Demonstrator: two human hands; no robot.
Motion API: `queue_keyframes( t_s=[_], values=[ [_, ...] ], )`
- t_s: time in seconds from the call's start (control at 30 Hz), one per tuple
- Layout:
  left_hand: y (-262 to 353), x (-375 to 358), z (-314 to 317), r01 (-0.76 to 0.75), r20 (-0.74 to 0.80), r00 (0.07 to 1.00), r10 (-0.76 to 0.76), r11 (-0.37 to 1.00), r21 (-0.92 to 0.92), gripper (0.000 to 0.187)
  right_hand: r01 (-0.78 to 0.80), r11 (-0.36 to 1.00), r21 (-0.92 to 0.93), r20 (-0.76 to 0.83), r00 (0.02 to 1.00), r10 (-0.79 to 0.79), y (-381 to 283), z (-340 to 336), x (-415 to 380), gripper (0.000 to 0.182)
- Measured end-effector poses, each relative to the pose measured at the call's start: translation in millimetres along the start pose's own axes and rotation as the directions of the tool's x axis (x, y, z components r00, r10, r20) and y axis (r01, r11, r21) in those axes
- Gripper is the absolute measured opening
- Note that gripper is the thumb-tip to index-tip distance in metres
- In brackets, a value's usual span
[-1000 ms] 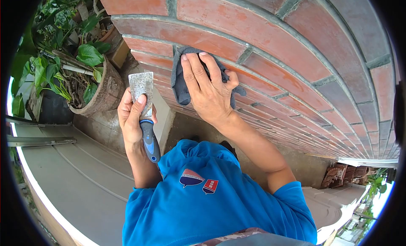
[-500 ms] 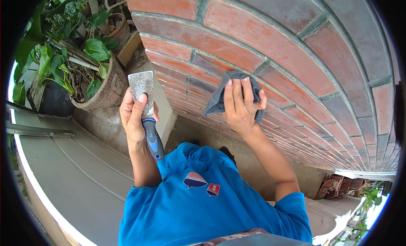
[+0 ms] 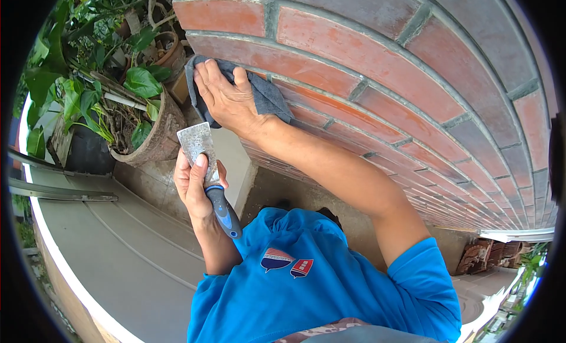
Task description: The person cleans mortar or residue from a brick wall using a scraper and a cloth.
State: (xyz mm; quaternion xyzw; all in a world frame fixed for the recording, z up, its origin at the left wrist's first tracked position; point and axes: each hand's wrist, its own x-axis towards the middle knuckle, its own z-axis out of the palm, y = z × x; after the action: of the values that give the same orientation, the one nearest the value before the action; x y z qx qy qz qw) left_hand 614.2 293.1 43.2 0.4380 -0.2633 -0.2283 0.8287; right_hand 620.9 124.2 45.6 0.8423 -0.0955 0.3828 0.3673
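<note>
My right hand (image 3: pixel 227 98) presses a dark grey cloth (image 3: pixel 268 98) against the left end of the brick wall (image 3: pixel 348 54), at the wall's corner. The cloth sticks out on both sides of the fingers. Lower down, my left hand (image 3: pixel 194 184) is closed around a putty knife (image 3: pixel 223 210), its thumb on the worn metal blade. The blade points up and the blue and grey handle hangs down toward my shirt. A strip of brick just right of the cloth looks darker and shinier, as if wet.
Potted plants (image 3: pixel 141 83) stand at the left, with a large clay pot (image 3: pixel 156 133) close to the wall's corner. A metal rail (image 3: pixel 65 192) juts in from the left above a grey ledge (image 3: pixel 118 243). Concrete floor (image 3: pixel 277 184) lies beneath me.
My right hand has slid the cloth left along the bricks to the wall's end. My left hand keeps the putty knife in nearly the same place, slightly lower.
</note>
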Motion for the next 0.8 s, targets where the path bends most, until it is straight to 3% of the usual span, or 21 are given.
queue_keyframes(
  t_s=[0.17,0.33,0.47,0.6,0.73,0.8],
  values=[
    [-2.5,-1.6,5.1,-0.002,-0.010,1.000,0.002,1.000,0.010,0.025,0.042,0.999,-0.030,0.092,0.995,-0.039,40.9,-26.2,-49.5,0.048],
    [-11.9,8.8,8.1,0.016,0.021,1.000,-0.016,0.999,0.038,0.025,0.007,1.000,-0.007,0.249,0.968,-0.005,88.2,-58.8,-168.0,0.040],
    [-16.7,25.1,9.5,-0.108,0.009,0.994,0.108,0.994,0.005,0.022,-0.188,0.980,-0.072,0.460,0.865,0.200,115.5,-80.7,-309.9,0.036],
    [-10.0,36.3,10.6,-0.284,-0.096,0.952,0.290,0.956,0.070,0.020,-0.466,0.878,-0.111,0.317,0.821,0.476,163.7,-125.2,-356.4,0.049],
    [-1.8,34.1,7.9,-0.371,-0.106,0.914,0.391,0.914,0.166,0.016,-0.462,0.886,-0.042,0.112,0.879,0.463,188.6,-135.6,-338.5,0.046],
    [-1.6,31.8,10.6,-0.409,-0.091,0.899,0.428,0.896,0.175,0.018,-0.507,0.862,-0.001,0.119,0.856,0.504,167.9,-128.7,-299.7,0.047]
  ],
)
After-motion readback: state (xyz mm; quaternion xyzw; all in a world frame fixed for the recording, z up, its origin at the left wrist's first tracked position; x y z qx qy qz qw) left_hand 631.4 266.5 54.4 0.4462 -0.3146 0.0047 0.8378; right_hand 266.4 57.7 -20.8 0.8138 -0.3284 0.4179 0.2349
